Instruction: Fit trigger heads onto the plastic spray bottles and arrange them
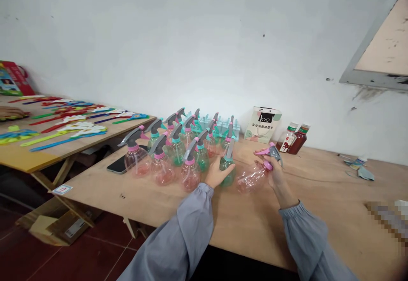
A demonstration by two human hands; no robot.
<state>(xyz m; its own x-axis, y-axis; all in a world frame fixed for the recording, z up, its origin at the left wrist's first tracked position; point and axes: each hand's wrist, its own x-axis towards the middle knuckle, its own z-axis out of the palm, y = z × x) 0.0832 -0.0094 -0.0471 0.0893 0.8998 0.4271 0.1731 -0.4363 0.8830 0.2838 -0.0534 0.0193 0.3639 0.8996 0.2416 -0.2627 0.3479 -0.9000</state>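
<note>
Several round spray bottles with grey trigger heads stand grouped on the wooden table (255,230), some pink, some green. My left hand (217,173) is at a green bottle (227,179) on the group's right side, thumb spread out from the fingers; whether it touches the bottle is hard to tell. To the right, my right hand (274,171) grips a pink spray bottle (251,178) by its neck and head. That bottle is tilted, its head toward the upper right and its round base toward the left.
A paper bag (263,124) and two sauce bottles (297,139) stand near the wall. A phone (117,165) lies left of the group. Scraps (360,168) lie at right. The left table holds colourful hand-shaped sticks (76,127); another person's hand (12,112) shows there.
</note>
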